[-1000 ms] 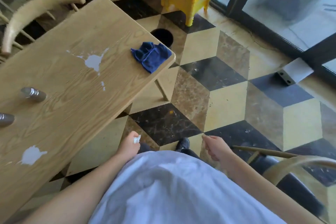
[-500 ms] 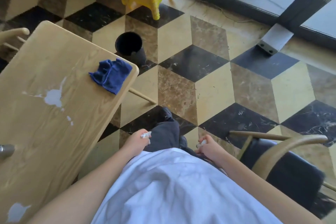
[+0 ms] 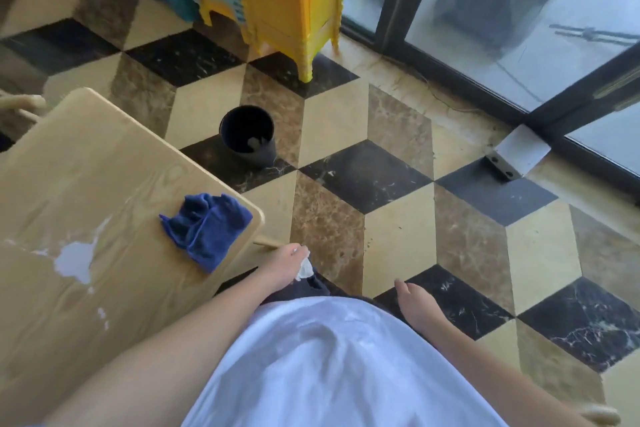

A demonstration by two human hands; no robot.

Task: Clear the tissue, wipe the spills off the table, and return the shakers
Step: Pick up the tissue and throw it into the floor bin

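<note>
The left hand (image 3: 282, 265) pinches a crumpled tissue (image 3: 304, 267) beside the desk (image 3: 114, 166) corner, the right hand (image 3: 414, 300) hangs relaxed and holds nothing, and the tissue seems light and soft, so a pinch anywhere should do.

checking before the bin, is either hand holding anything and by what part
The left hand grips a crumpled tissue, one end poking out. The right hand holds nothing.

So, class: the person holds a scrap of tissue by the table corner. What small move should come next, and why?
Probably carry the left hand forward over the black bin and drop the tissue in. The hand pinches the tissue, the bin stands open on the floor ahead, and the spills remain unwiped.
</note>
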